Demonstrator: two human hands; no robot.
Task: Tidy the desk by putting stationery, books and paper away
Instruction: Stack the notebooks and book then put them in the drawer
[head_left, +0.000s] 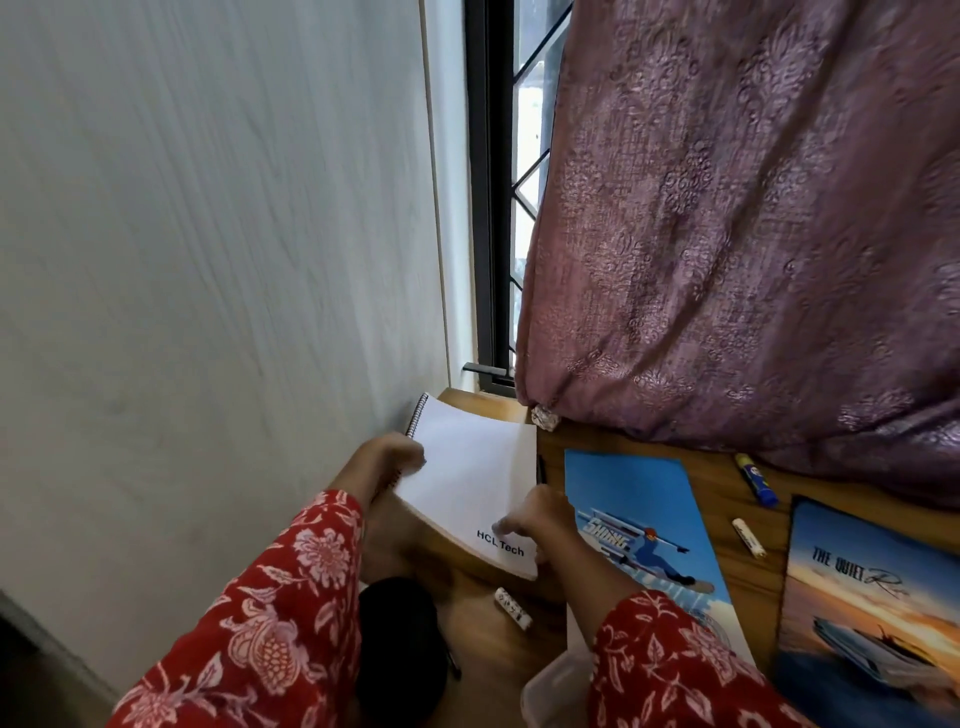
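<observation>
Two hands are on the spiral notebook (470, 480), which lies at the desk's (524, 618) left edge against the white wall (208, 260), its blank top page marked "HCL Tech". In the head view the left hand (387, 462) curls its fingers round the notebook's spiral-bound left edge, about midway along the coil, while the right hand (535, 525) rests bent fingers on the near right corner beside the lettering; whether its thumb hooks under the pages I cannot tell. The notebook's long axis runs away from the person toward the window (493, 208), with the spiral side toward the wall and the loose page edges toward the blue skiing booklet (639, 525) just beside it. Both hands are equally close, one at each long side, so lifting or closing it would likely be a two-handed move. Still loose on the desk are a small white patterned tube (511, 608) near the notebook's front edge, a white stick (748, 538), a blue-and-yellow glue stick (756, 479) by the purple curtain (753, 234), and a book titled "The Quiet…" (867, 597) at the right.
</observation>
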